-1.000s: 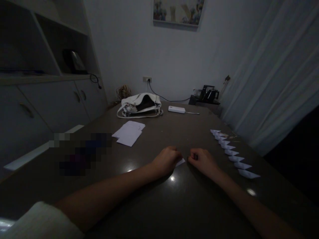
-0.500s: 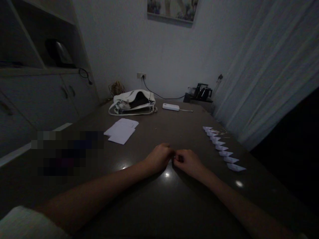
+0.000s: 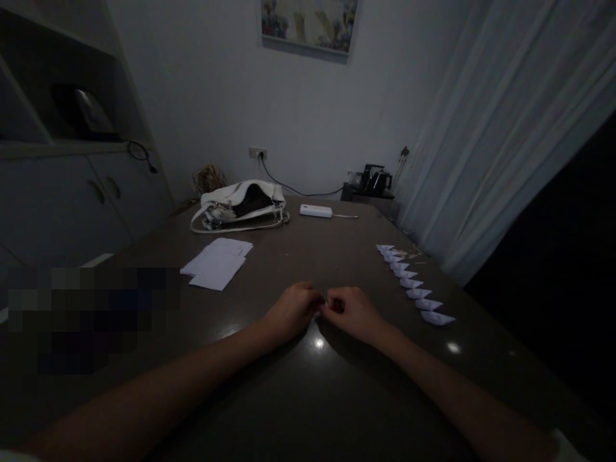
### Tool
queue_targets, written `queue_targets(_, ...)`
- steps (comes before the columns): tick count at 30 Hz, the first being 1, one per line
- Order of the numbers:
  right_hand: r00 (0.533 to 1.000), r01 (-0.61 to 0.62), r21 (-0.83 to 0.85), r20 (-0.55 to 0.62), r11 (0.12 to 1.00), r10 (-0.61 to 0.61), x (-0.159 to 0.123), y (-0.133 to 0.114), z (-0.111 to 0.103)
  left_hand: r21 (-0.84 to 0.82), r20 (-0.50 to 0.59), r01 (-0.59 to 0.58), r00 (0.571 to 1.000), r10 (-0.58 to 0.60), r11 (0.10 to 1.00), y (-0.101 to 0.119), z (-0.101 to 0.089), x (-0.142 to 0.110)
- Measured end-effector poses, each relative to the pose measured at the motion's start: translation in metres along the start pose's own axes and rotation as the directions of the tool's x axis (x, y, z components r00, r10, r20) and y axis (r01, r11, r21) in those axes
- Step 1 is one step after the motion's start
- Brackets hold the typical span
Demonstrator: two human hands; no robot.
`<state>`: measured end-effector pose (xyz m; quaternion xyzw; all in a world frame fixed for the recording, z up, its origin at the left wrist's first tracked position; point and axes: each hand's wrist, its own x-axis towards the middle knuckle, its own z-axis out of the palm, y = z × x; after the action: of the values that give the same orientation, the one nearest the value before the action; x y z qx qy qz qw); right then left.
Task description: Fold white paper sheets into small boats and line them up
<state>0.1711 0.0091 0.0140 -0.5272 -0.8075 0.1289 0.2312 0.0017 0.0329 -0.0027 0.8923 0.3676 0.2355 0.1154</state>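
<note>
My left hand [image 3: 297, 310] and my right hand [image 3: 353, 312] meet over the middle of the table, fingers curled and pinching. Between them a bit of white paper [image 3: 316, 315] peeks out; the fingers hide most of it, so its folded shape cannot be made out. On the right, several folded paper boats [image 3: 409, 283] stand in a slanting row. Off to the left lies a small stack of white paper sheets [image 3: 219, 264], loosely overlapping.
A white handbag [image 3: 240, 204] lies gaping at the table's far side. Right of it is a white device [image 3: 316, 211] with a short cable. Small scraps [image 3: 409, 255] lie beside the boats. A black kettle [image 3: 378, 182] stands beyond the dark tabletop [image 3: 308, 398].
The view has turned slightly right, so everything shifts left in it. Both hands stay together at the paper, and a little more white shows beneath the fingers.
</note>
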Motion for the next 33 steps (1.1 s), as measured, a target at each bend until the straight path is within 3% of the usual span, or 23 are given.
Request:
queue_targets(4, 0.996, -0.054, -0.085, -0.072, 0.995, 0.048, 0.003, 0.011, -0.01, -0.023, -0.012, -0.017, 1.0, 0.017, 1.0, 0.001, -0.002, -0.001)
queue_targets(9, 0.999, -0.037, -0.132, -0.012, 0.991, 0.036, 0.001, 0.017, -0.015, -0.191, 0.023, -0.113, 0.993, 0.12, 0.975, 0.003, -0.005, -0.002)
queue_targets(13, 0.999, -0.008, -0.15, 0.031, 0.989, 0.013, 0.001, 0.019, -0.017, -0.228, 0.018, -0.105, 0.994, 0.112, 0.968, 0.001, -0.003, -0.002)
queue_targets(21, 0.995, 0.096, -0.157, 0.054, 0.983, -0.089, 0.0, 0.021, -0.018, -0.163, 0.002, -0.095, 0.995, 0.096, 0.982, -0.001, 0.002, -0.003)
queue_targets(27, 0.991, 0.091, -0.136, 0.11, 0.987, -0.076, 0.001, 0.021, -0.013, -0.152, 0.009, -0.089, 0.996, 0.091, 0.984, -0.004, 0.005, -0.002)
queue_targets(33, 0.986, 0.105, -0.103, 0.143, 0.989, -0.09, 0.001, 0.021, -0.012, 0.067, 0.025, -0.142, 0.99, 0.141, 0.988, 0.006, 0.0, -0.003)
